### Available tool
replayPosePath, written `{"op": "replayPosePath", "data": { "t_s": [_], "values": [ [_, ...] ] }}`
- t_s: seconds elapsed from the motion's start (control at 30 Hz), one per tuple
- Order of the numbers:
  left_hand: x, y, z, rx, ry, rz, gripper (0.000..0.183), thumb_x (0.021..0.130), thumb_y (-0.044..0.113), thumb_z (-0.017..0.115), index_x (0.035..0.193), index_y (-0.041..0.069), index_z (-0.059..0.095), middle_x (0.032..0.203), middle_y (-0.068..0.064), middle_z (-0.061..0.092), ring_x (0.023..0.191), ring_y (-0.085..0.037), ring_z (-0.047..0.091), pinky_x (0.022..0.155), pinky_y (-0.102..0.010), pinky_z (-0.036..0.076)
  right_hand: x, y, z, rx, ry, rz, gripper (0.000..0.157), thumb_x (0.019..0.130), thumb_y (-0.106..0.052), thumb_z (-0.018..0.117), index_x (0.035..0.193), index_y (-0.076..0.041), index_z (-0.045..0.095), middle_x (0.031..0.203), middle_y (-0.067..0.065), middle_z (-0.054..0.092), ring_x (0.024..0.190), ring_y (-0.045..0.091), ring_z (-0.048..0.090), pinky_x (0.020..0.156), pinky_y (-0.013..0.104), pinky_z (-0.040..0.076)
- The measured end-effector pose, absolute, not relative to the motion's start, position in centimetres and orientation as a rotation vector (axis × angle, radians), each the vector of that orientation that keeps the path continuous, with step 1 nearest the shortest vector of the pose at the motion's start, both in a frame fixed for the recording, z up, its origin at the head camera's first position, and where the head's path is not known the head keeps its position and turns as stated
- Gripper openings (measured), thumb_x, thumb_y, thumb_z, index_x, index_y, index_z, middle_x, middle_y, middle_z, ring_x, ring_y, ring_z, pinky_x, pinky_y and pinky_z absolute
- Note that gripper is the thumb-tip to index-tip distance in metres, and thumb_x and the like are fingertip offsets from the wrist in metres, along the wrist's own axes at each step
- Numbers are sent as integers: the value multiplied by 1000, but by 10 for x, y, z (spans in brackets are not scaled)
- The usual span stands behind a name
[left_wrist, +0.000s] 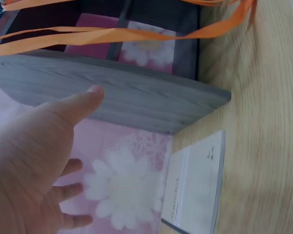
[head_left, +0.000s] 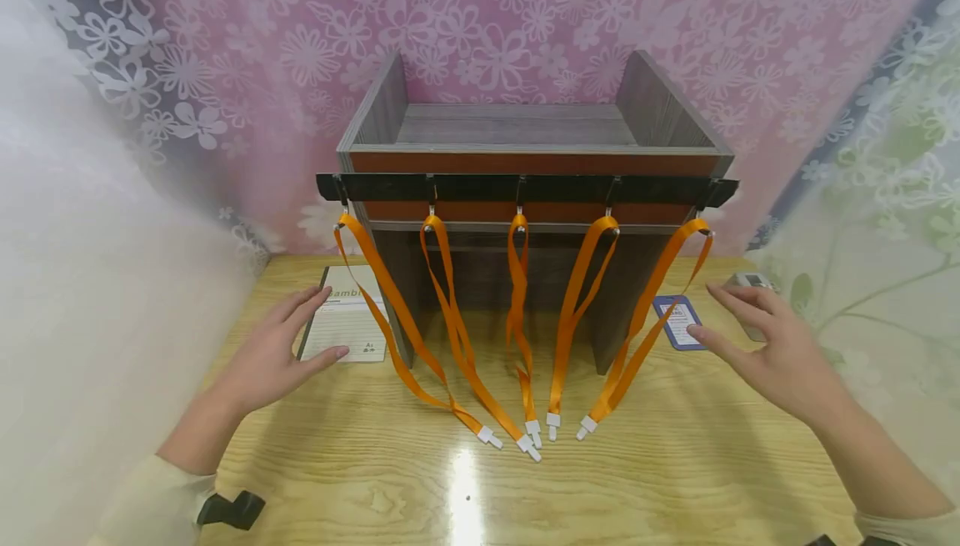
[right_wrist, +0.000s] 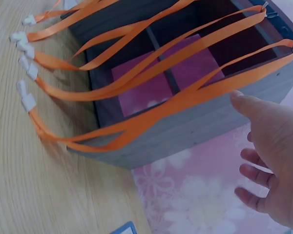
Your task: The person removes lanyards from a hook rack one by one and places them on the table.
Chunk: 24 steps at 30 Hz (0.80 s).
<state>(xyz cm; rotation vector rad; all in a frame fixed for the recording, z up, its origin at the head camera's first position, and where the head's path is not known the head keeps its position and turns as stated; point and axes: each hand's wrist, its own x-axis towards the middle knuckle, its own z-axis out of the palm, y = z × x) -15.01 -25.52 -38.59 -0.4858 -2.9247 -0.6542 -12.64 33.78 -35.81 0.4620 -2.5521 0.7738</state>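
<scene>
Several orange lanyards (head_left: 442, 296) with white clips hang from hooks on a black strip (head_left: 480, 187) across the front of a grey wooden shelf (head_left: 630, 296). Their clip ends rest on the table. My left hand (head_left: 273, 354) hovers left of the shelf with fingers spread, over a notepad (head_left: 352, 329), and holds nothing. On the other side my right hand (head_left: 772, 354) is held out empty, its thumb and fingers apart, close over a blue-framed card holder (head_left: 678, 323). In the right wrist view the thumb (right_wrist: 241, 100) overlaps the shelf's side near the outermost lanyard.
A small grey-white object (head_left: 753, 282) lies behind my right hand, partly hidden by it. The wood-grain table (head_left: 360, 454) stretches in front of the shelf. Floral curtain (head_left: 480, 21) hangs behind, with pale drapes (head_left: 885, 279) at both sides.
</scene>
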Motion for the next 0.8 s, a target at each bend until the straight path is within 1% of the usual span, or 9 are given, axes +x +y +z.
{"op": "replayPosePath", "data": {
  "t_s": [0.07,0.13,0.2,0.27,0.3,0.37,0.47,0.63,0.8],
  "values": [
    [-153,-250,-386,-498,-2893,-698,80,93,49,68,157,15,34,154,-23,40,140,-48,38,108,-70,37,-125,335,-356,442,-2511,828,60,80,-5,82,137,-12,62,119,-2,62,102,3,54,83,-2,35],
    [-156,-245,-387,-529,-2840,-749,71,95,40,68,153,9,42,147,-22,50,131,-43,51,102,-63,47,-124,332,-354,423,-2485,884,56,81,-2,81,134,-11,65,111,-13,63,93,-7,53,79,0,41],
    [-160,-240,-388,-565,-2777,-786,61,96,31,69,147,4,49,136,-19,61,117,-37,63,92,-53,57,-124,330,-351,389,-2484,936,52,83,-3,79,133,-13,67,106,-21,63,89,-8,55,76,1,43],
    [-164,-234,-390,-597,-2716,-815,52,96,22,69,141,0,55,124,-15,70,102,-29,71,80,-41,62,-123,327,-349,351,-2489,969,49,85,-5,79,132,-14,67,101,-25,63,84,-8,57,72,2,43],
    [-165,-232,-390,-602,-2695,-833,50,95,20,70,139,0,57,119,-12,72,97,-26,72,75,-35,62,-123,326,-348,339,-2487,981,48,84,-5,79,131,-14,68,100,-26,63,81,-7,57,69,5,43],
    [-167,-227,-391,-600,-2666,-869,47,95,19,70,137,1,60,110,-9,75,87,-20,73,70,-28,61,-123,323,-346,313,-2485,1006,47,85,-6,79,130,-14,69,97,-24,64,78,-6,57,63,11,40],
    [-171,-220,-391,-604,-2636,-924,46,94,21,71,135,3,62,102,-4,77,81,-16,71,68,-24,60,-122,320,-344,294,-2466,1057,45,85,-4,78,129,-10,69,96,-22,65,76,-7,60,58,18,39],
    [-174,-213,-392,-661,-2588,-997,45,94,19,72,134,0,62,96,-3,77,76,-12,71,65,-24,60,-124,311,-340,302,-2397,1182,42,84,2,77,126,-4,70,96,-20,67,78,-6,66,54,15,43],
    [-174,-212,-395,-670,-2570,-1030,41,92,12,73,130,0,65,92,-3,77,72,-8,69,64,-23,59,-128,299,-336,380,-2313,1281,37,84,9,74,120,4,71,96,-17,69,79,1,66,56,12,48]
  ]
}}
